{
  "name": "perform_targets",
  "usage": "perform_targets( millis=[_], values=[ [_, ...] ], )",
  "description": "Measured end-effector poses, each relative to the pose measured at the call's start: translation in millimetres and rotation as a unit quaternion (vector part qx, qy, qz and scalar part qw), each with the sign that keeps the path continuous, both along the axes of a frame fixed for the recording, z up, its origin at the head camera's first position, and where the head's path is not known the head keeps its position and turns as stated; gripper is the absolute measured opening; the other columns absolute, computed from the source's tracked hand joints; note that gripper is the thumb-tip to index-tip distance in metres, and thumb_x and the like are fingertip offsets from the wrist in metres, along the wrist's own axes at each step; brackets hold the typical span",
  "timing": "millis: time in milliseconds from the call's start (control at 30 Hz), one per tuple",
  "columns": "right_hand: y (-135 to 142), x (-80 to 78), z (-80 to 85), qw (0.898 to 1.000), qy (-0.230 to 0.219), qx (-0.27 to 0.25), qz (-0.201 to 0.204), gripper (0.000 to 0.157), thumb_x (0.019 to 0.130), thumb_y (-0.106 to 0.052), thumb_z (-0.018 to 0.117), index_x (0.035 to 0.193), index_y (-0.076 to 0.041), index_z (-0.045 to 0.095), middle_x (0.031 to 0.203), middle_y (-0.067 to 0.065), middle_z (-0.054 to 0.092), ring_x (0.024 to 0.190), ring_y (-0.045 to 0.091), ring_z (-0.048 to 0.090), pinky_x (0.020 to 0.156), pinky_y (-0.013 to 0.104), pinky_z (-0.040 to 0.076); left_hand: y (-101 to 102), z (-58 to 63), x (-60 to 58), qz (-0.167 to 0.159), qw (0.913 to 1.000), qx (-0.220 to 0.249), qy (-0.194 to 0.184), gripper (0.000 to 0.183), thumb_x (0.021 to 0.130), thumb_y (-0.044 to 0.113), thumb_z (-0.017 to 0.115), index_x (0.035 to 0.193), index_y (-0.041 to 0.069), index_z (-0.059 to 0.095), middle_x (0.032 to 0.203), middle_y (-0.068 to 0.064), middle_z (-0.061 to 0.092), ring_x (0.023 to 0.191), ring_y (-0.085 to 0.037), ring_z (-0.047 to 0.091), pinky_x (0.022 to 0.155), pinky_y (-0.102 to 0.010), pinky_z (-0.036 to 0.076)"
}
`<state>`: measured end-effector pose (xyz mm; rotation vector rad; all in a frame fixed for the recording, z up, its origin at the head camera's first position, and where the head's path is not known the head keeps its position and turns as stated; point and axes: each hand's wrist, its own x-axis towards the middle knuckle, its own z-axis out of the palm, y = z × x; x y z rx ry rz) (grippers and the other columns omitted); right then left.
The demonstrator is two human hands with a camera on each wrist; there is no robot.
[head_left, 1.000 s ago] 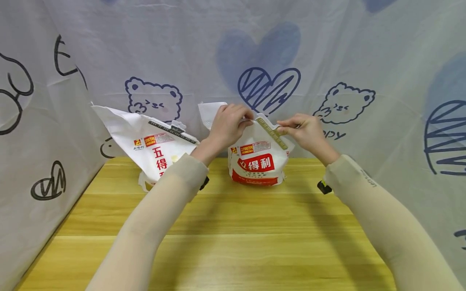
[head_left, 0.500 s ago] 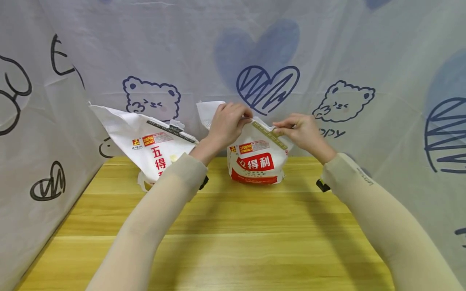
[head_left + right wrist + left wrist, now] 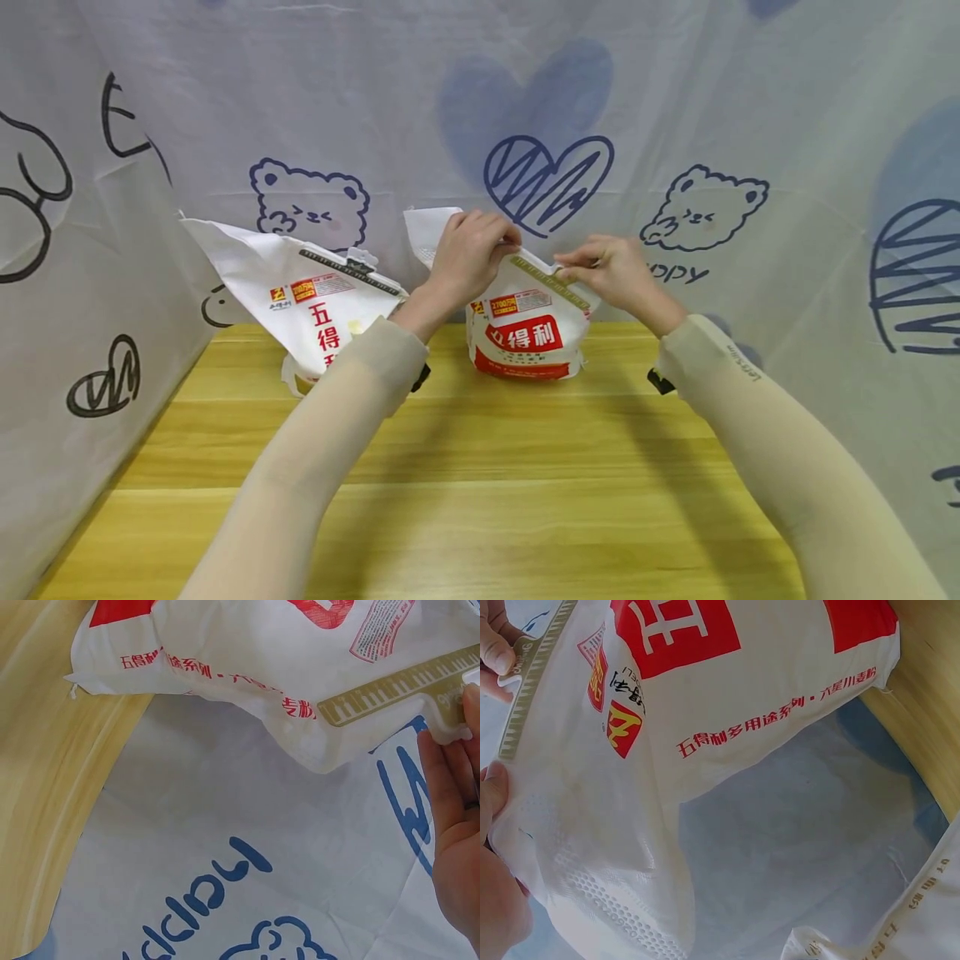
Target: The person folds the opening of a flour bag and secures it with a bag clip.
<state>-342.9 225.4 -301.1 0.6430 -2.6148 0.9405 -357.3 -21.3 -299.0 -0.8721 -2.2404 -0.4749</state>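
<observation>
A white and red flour bag (image 3: 525, 333) stands on the table near the back curtain. Along its gathered top lies an olive bag clip (image 3: 551, 286), slanting down to the right. My left hand (image 3: 474, 254) pinches the bag's top just past the clip's upper end. Between the thumb and fingers of my right hand (image 3: 611, 267) is the clip's tab, seen closer in the right wrist view, where the clip (image 3: 390, 691) spans the bag's edge. The left wrist view shows the bag's loose top corner (image 3: 607, 877) hanging beyond my left fingers.
A second flour bag (image 3: 262, 267) leans at the left, with a dark clip (image 3: 348, 272) across its top. My left forearm partly covers it. A patterned curtain (image 3: 675, 100) encloses the back and sides of the wooden table (image 3: 480, 517).
My right hand has shifted slightly left with the clip's tab. The clip has tipped over a little, so less of its white back edge shows. My left hand keeps its hold.
</observation>
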Motion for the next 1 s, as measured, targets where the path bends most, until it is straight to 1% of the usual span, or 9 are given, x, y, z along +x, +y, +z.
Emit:
perform_targets(
  millis=[100,300,400,500,667,767,867,900,1000],
  values=[
    [-0.6,0.8,0.0,1.000,-0.017,-0.004,-0.002,0.029,0.089,-0.013,0.083,0.117,-0.008,0.078,0.091,0.008,0.064,0.087,0.022,0.064,0.070,0.028,0.059,-0.5,-0.1,-0.5,0.001,1.0000,0.003,-0.004,0.008,0.099,0.017,0.071,0.106,0.013,0.073,0.105,0.000,0.075,0.101,-0.021,0.063,0.099,-0.041,0.044],
    [-2.6,1.7,-0.7,0.999,-0.031,-0.019,-0.003,0.036,0.091,-0.013,0.081,0.126,-0.008,0.074,0.100,0.009,0.064,0.095,0.024,0.066,0.081,0.037,0.061,-2.7,0.6,-2.4,0.000,0.9998,0.011,-0.016,0.007,0.099,0.018,0.071,0.105,0.013,0.073,0.105,0.000,0.075,0.101,-0.022,0.064,0.099,-0.041,0.045],
    [-3.3,0.3,-2.7,0.999,-0.029,-0.034,0.000,0.038,0.092,-0.013,0.080,0.128,-0.008,0.073,0.109,0.010,0.065,0.102,0.025,0.065,0.087,0.039,0.061,-4.6,1.1,-4.3,-0.003,0.9997,0.014,-0.021,0.009,0.099,0.019,0.072,0.105,0.013,0.074,0.106,0.000,0.076,0.103,-0.022,0.064,0.102,-0.041,0.045],
    [-3.1,-1.5,-5.8,0.999,-0.017,-0.040,0.006,0.037,0.094,-0.014,0.079,0.130,-0.007,0.072,0.118,0.010,0.066,0.109,0.026,0.063,0.090,0.040,0.060,-6.4,0.9,-6.2,-0.007,0.9996,0.015,-0.025,0.011,0.099,0.021,0.072,0.106,0.014,0.074,0.107,0.000,0.076,0.104,-0.022,0.065,0.104,-0.040,0.045],
    [-1.0,-1.5,-9.8,0.999,-0.001,-0.044,0.008,0.037,0.097,-0.017,0.076,0.132,-0.007,0.070,0.128,0.012,0.067,0.111,0.029,0.065,0.090,0.042,0.060,-8.9,-1.2,-8.3,-0.019,0.9995,0.007,-0.025,0.014,0.101,0.023,0.070,0.110,0.014,0.076,0.111,0.000,0.076,0.109,-0.022,0.064,0.108,-0.038,0.042],
    [1.4,0.4,-11.9,0.998,-0.006,-0.060,0.001,0.040,0.099,-0.018,0.072,0.137,-0.007,0.067,0.134,0.014,0.067,0.114,0.031,0.066,0.092,0.045,0.060,-11.3,-2.3,-7.6,-0.021,0.9995,0.000,-0.022,0.020,0.102,0.023,0.069,0.118,0.013,0.076,0.119,-0.002,0.075,0.118,-0.023,0.064,0.118,-0.042,0.035],
    [4.3,1.4,-13.5,0.997,-0.005,-0.073,-0.006,0.043,0.101,-0.018,0.069,0.143,-0.008,0.062,0.140,0.014,0.065,0.121,0.032,0.065,0.098,0.047,0.057,-15.2,-3.6,-6.7,-0.017,0.9996,-0.002,-0.021,0.029,0.102,0.024,0.069,0.128,0.013,0.072,0.134,-0.004,0.070,0.132,-0.023,0.058,0.126,-0.046,0.024],
    [5.3,1.7,-14.1,0.997,-0.002,-0.075,-0.008,0.044,0.102,-0.017,0.068,0.144,-0.008,0.061,0.141,0.013,0.065,0.123,0.032,0.064,0.100,0.047,0.056,-16.9,-4.3,-6.6,-0.016,0.9996,-0.001,-0.022,0.033,0.102,0.025,0.069,0.132,0.012,0.070,0.139,-0.004,0.067,0.135,-0.024,0.056,0.127,-0.048,0.022],
    [8.3,3.3,-15.8,0.997,0.016,-0.078,-0.013,0.045,0.102,-0.017,0.067,0.145,-0.009,0.060,0.146,0.013,0.061,0.127,0.033,0.062,0.103,0.048,0.054,-22.7,-6.2,-4.9,-0.012,0.9996,0.008,-0.024,0.042,0.102,0.028,0.069,0.140,0.010,0.064,0.151,-0.006,0.058,0.144,-0.025,0.048,0.127,-0.049,0.019]
  ],
)
